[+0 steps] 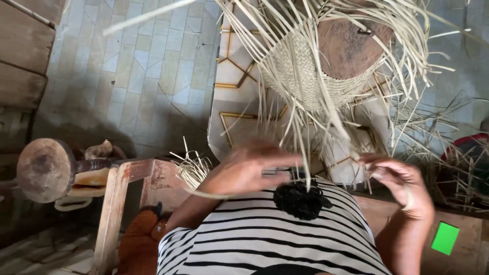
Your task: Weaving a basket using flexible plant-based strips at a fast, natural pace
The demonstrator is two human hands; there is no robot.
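Left hand (244,170): raised in front of the chest, motion-blurred; fingers extended toward the right, lying against the hanging straw strands (300,137). Whether its grip is closed on a strand cannot be told.
Right hand (400,181): raised at the right, fingers curled; fingertips pinch thin strands near the lower end of the bundle.
Woven piece (300,76): partly finished pale straw weave, fitted over a round brown wooden block (349,43); located above and ahead of both hands.
Straw strands: long loose ends fanning out from the weave edge and trailing down between the hands.
Striped top (265,234): black-and-white, with a black fabric flower (301,199) at the chest.
Wooden stand (46,170): round-headed, at lower left, beside a worn wooden frame (114,203).
Floor (132,76): pale tiles, with loose straw (458,168) at the right.
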